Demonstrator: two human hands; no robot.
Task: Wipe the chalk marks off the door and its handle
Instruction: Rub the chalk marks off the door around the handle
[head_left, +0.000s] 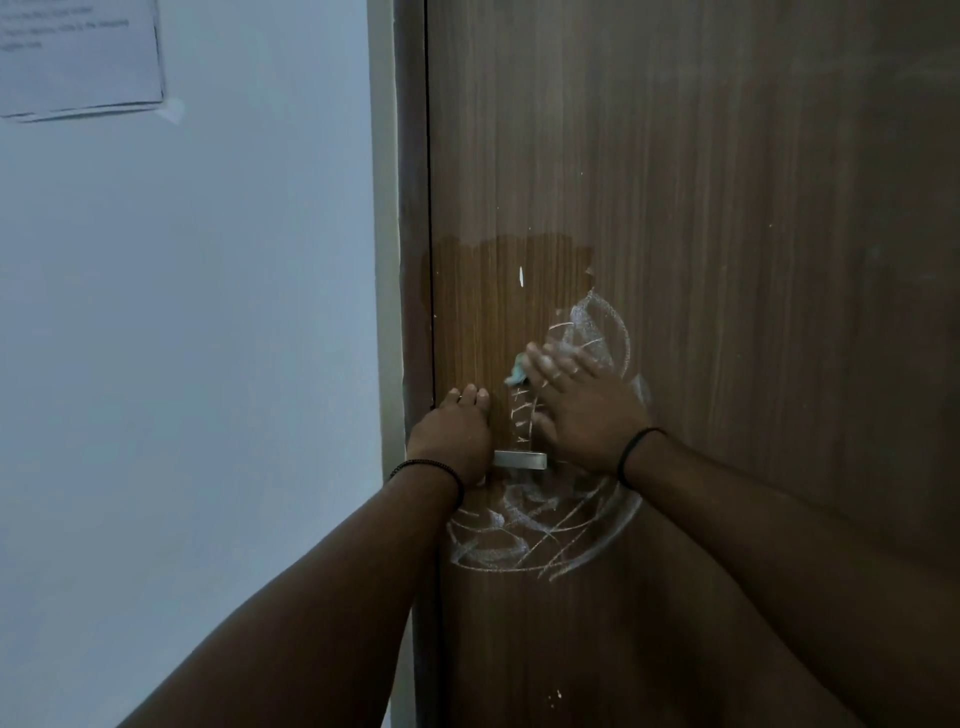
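Observation:
The brown wooden door (727, 260) carries white chalk scribbles (524, 535) below the metal handle (519, 460) and more chalk (597, 322) above it. A darker, wet-looking patch (493, 291) spreads over the upper left part near the door's edge. My right hand (582, 405) lies flat against the door with straight fingers, pressing a small light-blue cloth (517, 375) that peeks out under the fingertips. My left hand (454, 436) rests on the door at the handle's left end, fingers pointing up; whether it holds the handle is hidden.
The door frame (413, 260) runs down the left of the door, with a pale wall (208, 364) beyond it. A printed paper sheet (78, 57) hangs on that wall at the top left.

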